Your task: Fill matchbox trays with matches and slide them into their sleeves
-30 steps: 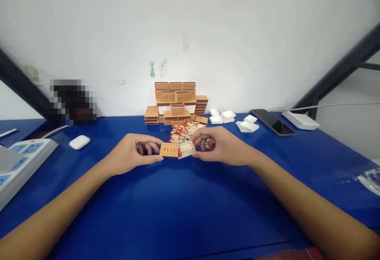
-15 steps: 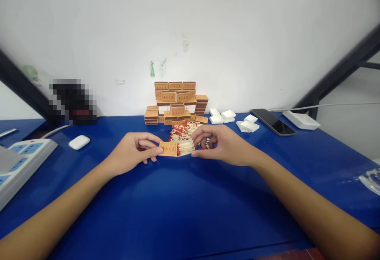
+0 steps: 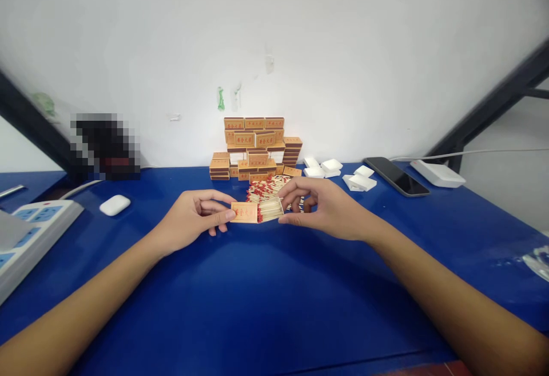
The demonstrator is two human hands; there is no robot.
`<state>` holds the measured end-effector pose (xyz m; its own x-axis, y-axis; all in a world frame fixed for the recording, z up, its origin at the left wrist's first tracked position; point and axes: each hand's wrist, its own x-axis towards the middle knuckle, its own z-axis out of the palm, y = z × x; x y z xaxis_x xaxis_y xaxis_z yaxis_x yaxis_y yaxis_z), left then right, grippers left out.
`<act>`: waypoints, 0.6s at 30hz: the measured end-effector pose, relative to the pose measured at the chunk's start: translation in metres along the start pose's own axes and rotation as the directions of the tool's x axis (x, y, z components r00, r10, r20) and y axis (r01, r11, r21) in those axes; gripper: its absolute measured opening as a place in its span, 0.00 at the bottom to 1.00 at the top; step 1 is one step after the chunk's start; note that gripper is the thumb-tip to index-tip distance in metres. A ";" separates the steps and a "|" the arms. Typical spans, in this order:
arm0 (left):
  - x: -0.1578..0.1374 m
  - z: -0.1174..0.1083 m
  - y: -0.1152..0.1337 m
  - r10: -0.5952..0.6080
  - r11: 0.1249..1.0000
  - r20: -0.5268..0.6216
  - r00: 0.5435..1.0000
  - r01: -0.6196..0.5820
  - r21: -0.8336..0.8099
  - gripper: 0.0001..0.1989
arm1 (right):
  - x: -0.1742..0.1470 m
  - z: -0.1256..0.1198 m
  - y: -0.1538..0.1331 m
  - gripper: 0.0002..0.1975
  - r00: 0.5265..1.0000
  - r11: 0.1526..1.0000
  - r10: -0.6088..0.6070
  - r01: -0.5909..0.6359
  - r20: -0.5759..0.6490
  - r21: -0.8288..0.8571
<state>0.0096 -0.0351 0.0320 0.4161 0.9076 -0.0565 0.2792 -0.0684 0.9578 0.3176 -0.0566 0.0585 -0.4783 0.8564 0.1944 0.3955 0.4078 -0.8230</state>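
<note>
My left hand [image 3: 199, 218] pinches the left end of an orange matchbox sleeve [image 3: 245, 212] with red lettering. From the sleeve's right end sticks out a white matchbox tray [image 3: 271, 220], filled with matches [image 3: 270, 209] whose red heads point toward the sleeve. Thumb and fingers of my right hand [image 3: 315, 207] grip the tray's outer right end. Just behind lies a loose heap of red-tipped matches [image 3: 261, 189], partly covered by my right fingers. Stacked matchboxes [image 3: 256, 141] rise against the wall beyond the heap.
White empty trays [image 3: 322, 168] lie right of the stack. Farther right are a phone [image 3: 397, 176] and a white box [image 3: 437, 173] with a cable. A white earphone case [image 3: 114, 205] and a power strip [image 3: 43, 233] sit on the blue table [image 3: 257, 301] at left.
The whole view has shifted very slightly. Both hands keep their hold on the matchbox, and the tray stands out of the sleeve about as far as before.
</note>
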 end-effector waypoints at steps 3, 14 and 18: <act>0.000 0.000 -0.001 -0.003 1.000 -0.006 1.000 0.003 -0.018 0.22 | 0.000 0.000 0.000 0.19 1.000 1.000 0.013 -0.012 -0.018 0.022; -0.005 0.015 0.004 -0.017 0.998 -0.016 1.000 0.016 -0.068 0.21 | 0.001 0.025 0.003 0.17 0.996 0.998 -0.017 0.022 -0.092 0.052; -0.008 0.022 0.008 -0.040 0.997 -0.043 0.998 0.037 -0.064 0.22 | 0.000 0.037 0.003 0.18 0.991 0.997 -0.009 0.020 -0.130 0.079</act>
<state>0.0277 -0.0522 0.0341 0.3669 0.9266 -0.0827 0.2387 -0.0079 0.9711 0.2899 -0.0672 0.0365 -0.3757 0.8865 0.2700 0.3230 0.3983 -0.8585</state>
